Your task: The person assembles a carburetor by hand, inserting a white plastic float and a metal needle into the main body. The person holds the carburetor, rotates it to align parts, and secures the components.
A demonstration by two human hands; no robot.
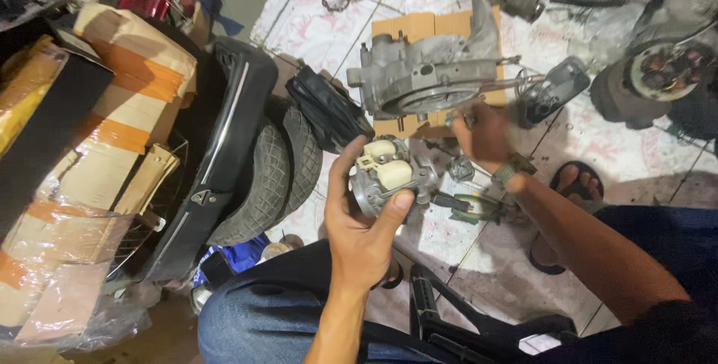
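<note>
So we're sitting over a tiled floor that's crowded with parts, and that's the first worry: anything dropped here lands on hard tile and rolls under the junk. Biggest thing nearby is the pair of tyres leaning against a black body panel toward the floor's left side; if they tip they come straight at our knee.

Next down, the grey engine case sits on a piece of cardboard near the far edge. Its stud sticks out right beside our right hand, so a careless reach could mean a scraped knuckle. That hand looks curled around something small near the case, but we can't tell whether it's actually clamped on anything.

Our left hand is wrapped around the carburetor, held up in the air over the middle of the floor with the pale floats facing up. Those floats look fragile, so a thumb slip could bend them.

Green-handled pliers lie just beyond it, easy to kick.
</note>
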